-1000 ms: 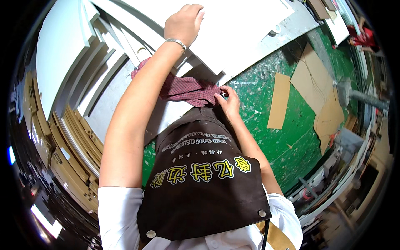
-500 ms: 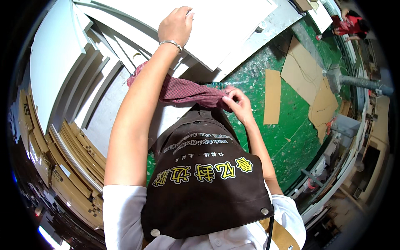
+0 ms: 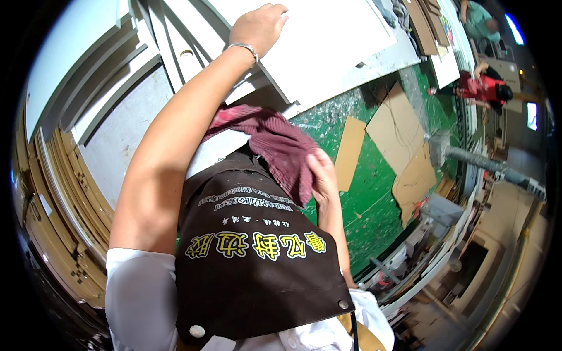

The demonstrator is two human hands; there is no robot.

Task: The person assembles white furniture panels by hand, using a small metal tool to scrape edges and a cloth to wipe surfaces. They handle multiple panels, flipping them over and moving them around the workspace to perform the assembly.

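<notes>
My left hand (image 3: 257, 26), with a bracelet at the wrist, is over the top of a white panel (image 3: 328, 52). Its fingers are curled closed, and anything they hold is hidden. A maroon checked cloth (image 3: 281, 146) droops across the panel's near edge and the front of my dark apron (image 3: 257, 234). My right hand (image 3: 323, 172) grips the right end of this cloth between thumb and fingers. The cloth's left end passes behind my left forearm.
White panels with grey edges (image 3: 111, 88) stand stacked at the left, above brown boards (image 3: 64, 193). Cardboard pieces (image 3: 392, 123) lie on the green floor (image 3: 374, 222) to the right. Two other people (image 3: 486, 88) are at the far right, near a grey pipe (image 3: 486, 164).
My right hand has drawn lower, and the cloth, stretched sideways before, now hangs bunched toward my apron. My left hand has shifted slightly up and right. The whole view has turned a little.
</notes>
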